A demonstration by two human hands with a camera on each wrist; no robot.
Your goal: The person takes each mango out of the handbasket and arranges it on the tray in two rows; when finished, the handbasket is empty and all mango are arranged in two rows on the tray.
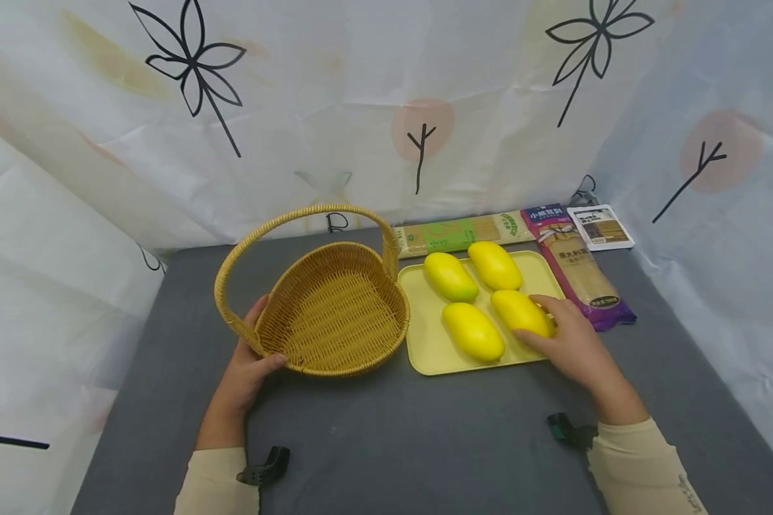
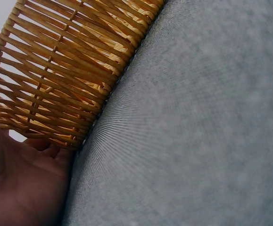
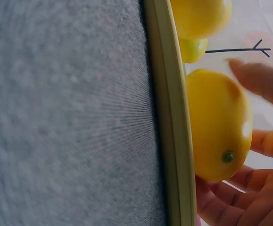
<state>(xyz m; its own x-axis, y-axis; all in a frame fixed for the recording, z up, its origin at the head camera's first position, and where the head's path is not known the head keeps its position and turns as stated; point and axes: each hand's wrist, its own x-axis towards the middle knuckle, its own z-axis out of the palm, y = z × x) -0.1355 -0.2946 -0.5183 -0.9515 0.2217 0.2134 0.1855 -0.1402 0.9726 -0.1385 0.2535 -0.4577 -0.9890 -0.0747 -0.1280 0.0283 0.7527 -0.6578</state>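
My left hand grips the left side of a round wicker basket with a tall hoop handle, thumb over the rim. The basket's woven wall fills the upper left of the left wrist view, fingers behind it. My right hand holds a yellow mango at the right of a pale yellow tray, thumb on the near side and fingers on the far side. In the right wrist view that mango shows its green stem end behind the tray's edge. Several mangoes lie on the tray.
A green pack of noodles lies behind the tray. Right of it are a purple pasta bag and a white-framed card. A patterned curtain stands around the grey table.
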